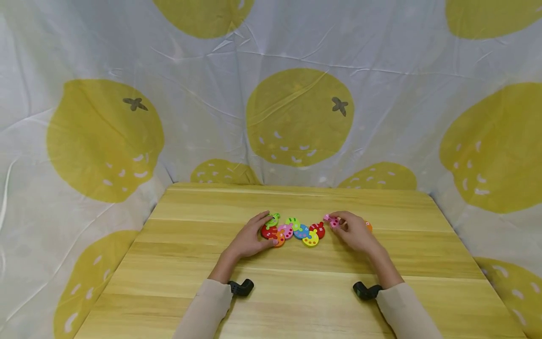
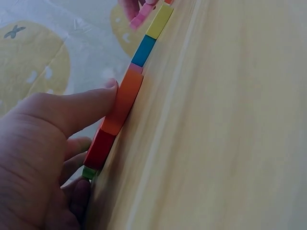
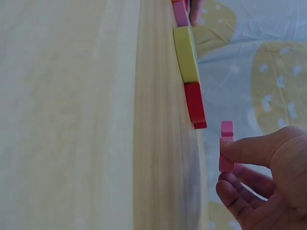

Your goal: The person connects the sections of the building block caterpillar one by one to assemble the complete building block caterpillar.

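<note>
A row of joined, numbered caterpillar puzzle pieces lies on the wooden table, starting with a green head [image 1: 273, 220] at the left. My left hand [image 1: 250, 239] holds this end, its thumb on the orange piece [image 2: 125, 98] and its fingers around by the head and the red piece [image 2: 100, 149]. Farther right in the row come pink, green, blue, yellow [image 1: 311, 239] and red [image 1: 317, 230] pieces. Between thumb and fingers, my right hand [image 1: 353, 230] pinches a pink dotted puzzle piece [image 3: 226, 154], raised off the table and apart from the row's red end.
Another orange puzzle piece [image 1: 369, 227] lies beyond my right hand, partly hidden by it. The wooden tabletop [image 1: 296, 301] stretches around the row. Behind and beside it hangs a lemon-print cloth [image 1: 203, 103].
</note>
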Motion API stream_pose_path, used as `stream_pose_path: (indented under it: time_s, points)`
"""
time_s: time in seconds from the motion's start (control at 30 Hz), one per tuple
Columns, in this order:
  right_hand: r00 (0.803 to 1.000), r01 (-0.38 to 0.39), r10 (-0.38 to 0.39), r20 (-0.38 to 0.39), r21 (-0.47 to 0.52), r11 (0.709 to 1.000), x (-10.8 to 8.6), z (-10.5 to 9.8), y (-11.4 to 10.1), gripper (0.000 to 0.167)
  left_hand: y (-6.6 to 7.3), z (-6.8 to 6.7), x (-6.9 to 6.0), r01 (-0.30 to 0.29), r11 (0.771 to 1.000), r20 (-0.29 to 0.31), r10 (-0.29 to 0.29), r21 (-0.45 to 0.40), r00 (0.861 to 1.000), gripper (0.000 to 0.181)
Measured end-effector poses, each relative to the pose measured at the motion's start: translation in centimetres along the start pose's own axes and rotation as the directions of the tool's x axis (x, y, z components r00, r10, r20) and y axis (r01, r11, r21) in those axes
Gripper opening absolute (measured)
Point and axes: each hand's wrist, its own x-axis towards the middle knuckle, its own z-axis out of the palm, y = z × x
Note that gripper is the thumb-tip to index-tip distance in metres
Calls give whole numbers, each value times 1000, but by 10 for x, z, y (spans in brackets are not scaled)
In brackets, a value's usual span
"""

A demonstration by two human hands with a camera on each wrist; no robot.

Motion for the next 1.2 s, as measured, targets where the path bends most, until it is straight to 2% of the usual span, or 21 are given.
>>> stream_pose_path:
  time_s: [0.23,0.43,0.57,0.8,1.2]
  points:
    - [999,33,-34,27,22,999,9,6,-1,35,-2,1,0,6,1000,16,-6,7,1000,84]
    - [998,30,-32,61,46,999,14,10,-1,35,-2,0,-3,-18,1000,40,18,11,999,87]
    - [996,37,-40,79,42,998,16,12,-1,36,-3,-1,-3,-32,999,37,31,24,999,84]
    - [996,52,-55,72,39,998,16,13,0,36,-4,-2,-1,-12,1000,31,12,18,999,85]
    - [995,26,-28,98,18,999,16,13,0,36,-3,0,0,-2,1000,6,2,-3,1000,86]
